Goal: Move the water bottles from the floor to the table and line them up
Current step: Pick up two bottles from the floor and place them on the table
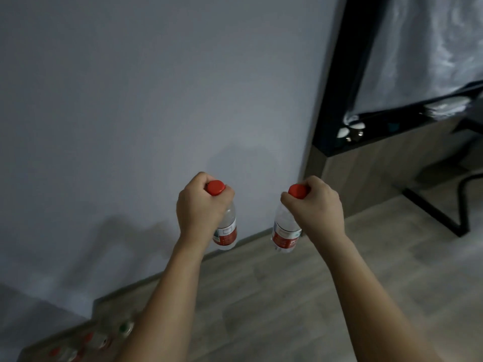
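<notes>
My left hand (201, 205) grips a clear water bottle (228, 231) by its neck, just under the red cap. The bottle hangs upright in the air and carries a red and white label. My right hand (316, 207) holds a second bottle (285, 235) of the same kind in the same way, tilted slightly. Both bottles hang well above the wooden floor (287, 296), in front of the wall. Several more bottles (86, 343) with red and green caps stand blurred on the floor at the lower left. A black table (392, 126) stands at the upper right.
A plain grey wall (156, 100) fills the left and middle. The table's black frame leg (433, 212) rests on the floor at the right. Small white objects (350, 128) lie on the black tabletop, under a pale curtain (431, 48).
</notes>
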### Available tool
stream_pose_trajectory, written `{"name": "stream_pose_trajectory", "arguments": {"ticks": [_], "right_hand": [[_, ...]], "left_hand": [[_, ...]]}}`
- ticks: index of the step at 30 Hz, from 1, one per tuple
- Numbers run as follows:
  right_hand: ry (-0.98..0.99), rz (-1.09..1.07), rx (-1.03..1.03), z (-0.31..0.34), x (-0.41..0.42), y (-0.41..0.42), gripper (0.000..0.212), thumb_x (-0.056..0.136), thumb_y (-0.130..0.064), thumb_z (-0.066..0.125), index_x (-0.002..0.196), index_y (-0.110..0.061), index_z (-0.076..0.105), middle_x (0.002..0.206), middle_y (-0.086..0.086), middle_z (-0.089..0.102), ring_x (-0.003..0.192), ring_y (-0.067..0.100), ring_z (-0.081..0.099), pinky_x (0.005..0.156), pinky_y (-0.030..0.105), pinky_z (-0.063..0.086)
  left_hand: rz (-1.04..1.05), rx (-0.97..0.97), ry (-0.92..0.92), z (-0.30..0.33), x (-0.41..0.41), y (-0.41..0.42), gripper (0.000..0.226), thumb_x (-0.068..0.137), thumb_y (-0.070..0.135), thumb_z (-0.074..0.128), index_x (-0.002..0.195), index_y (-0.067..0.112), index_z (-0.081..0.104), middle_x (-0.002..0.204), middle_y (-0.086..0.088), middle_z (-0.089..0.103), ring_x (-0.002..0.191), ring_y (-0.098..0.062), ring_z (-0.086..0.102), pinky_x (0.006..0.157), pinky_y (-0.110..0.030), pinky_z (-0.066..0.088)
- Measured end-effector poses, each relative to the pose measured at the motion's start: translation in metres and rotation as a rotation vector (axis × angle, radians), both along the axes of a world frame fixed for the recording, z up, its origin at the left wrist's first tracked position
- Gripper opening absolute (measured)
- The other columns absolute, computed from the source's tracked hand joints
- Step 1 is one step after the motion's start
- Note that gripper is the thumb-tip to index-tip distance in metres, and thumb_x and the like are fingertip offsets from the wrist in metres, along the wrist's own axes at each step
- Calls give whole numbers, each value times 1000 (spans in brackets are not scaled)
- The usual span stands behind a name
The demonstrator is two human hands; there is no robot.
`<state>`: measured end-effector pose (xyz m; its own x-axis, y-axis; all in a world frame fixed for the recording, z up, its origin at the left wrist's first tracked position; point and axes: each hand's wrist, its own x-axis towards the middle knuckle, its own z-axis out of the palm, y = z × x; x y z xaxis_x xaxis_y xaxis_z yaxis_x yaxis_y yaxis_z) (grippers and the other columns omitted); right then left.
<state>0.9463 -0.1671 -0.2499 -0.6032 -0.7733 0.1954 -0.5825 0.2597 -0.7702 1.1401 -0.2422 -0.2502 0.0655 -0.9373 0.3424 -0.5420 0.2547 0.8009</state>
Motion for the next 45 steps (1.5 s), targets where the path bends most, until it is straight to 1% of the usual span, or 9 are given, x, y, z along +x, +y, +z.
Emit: {"name": "stream_pose_trajectory", "arguments": {"ticks": [6, 10, 13, 18, 22, 26, 34, 40, 45], "right_hand": [[6, -197, -42, -7, -100, 45, 25, 65, -39, 64, 64, -24, 43, 57, -7, 49, 53, 9, 49, 48, 24, 30], [37, -312, -13, -10, -168, 80, 27, 67, -39, 63, 66, -19, 46, 58, -5, 49, 54, 12, 50, 47, 26, 36], [46, -383, -7, -11, -213, 105, 26, 66, -39, 64, 65, -21, 45, 59, -6, 49, 53, 10, 48, 47, 24, 32], [41, -498, 2, -10, -283, 147, 24, 68, -40, 65, 71, -20, 50, 63, -6, 54, 57, 11, 54, 50, 28, 44], [21, -620, -32, -8, -329, 178, 23, 67, -40, 64, 68, -26, 47, 62, -7, 52, 59, 11, 53, 53, 29, 42], [30, -704, -32, -11, -370, 200, 24, 67, -41, 65, 68, -24, 48, 62, -7, 52, 58, 9, 51, 51, 27, 37], [2, -852, 17, -23, -468, 213, 23, 64, -40, 63, 68, -20, 53, 63, -6, 56, 61, 12, 54, 52, 27, 40], [23, -935, -37, -11, -553, 207, 23, 69, -38, 69, 68, -24, 51, 62, -8, 55, 60, 10, 54, 49, 28, 40], [38, -979, -87, -2, -618, 201, 25, 70, -39, 70, 66, -28, 48, 61, -9, 54, 57, 5, 52, 49, 21, 31]], "left_hand": [[-159, -12, -5, 3, -115, 3, 21, 65, 36, 67, 66, 21, 53, 61, 9, 59, 59, -13, 58, 51, -27, 44], [-276, -49, -24, 3, -194, 17, 24, 70, 35, 70, 65, 21, 51, 59, 8, 57, 56, -10, 55, 49, -24, 40], [-361, -53, 2, 5, -249, 32, 27, 72, 36, 71, 62, 25, 49, 58, 12, 56, 54, -7, 53, 50, -21, 37], [-495, -49, 10, 7, -340, 61, 23, 74, 36, 74, 67, 23, 56, 61, 9, 59, 59, -7, 58, 54, -25, 46], [-665, -49, 10, 11, -405, 81, 21, 77, 35, 75, 70, 22, 59, 62, 8, 61, 61, -3, 59, 53, -18, 42], [-798, -20, 22, 11, -467, 93, 22, 77, 34, 75, 71, 21, 58, 61, 10, 59, 58, -2, 57, 57, -26, 50], [-1007, -14, 20, -1, -594, 95, 24, 69, 39, 71, 68, 19, 57, 59, 11, 59, 59, -10, 58, 60, -36, 54], [-1131, -35, 34, 4, -696, 79, 25, 68, 41, 72, 66, 22, 56, 60, 11, 59, 58, -7, 57, 57, -30, 50], [-1193, -35, 49, 7, -776, 75, 24, 68, 42, 72, 67, 23, 56, 60, 13, 59, 58, -4, 57, 56, -27, 50]]}}
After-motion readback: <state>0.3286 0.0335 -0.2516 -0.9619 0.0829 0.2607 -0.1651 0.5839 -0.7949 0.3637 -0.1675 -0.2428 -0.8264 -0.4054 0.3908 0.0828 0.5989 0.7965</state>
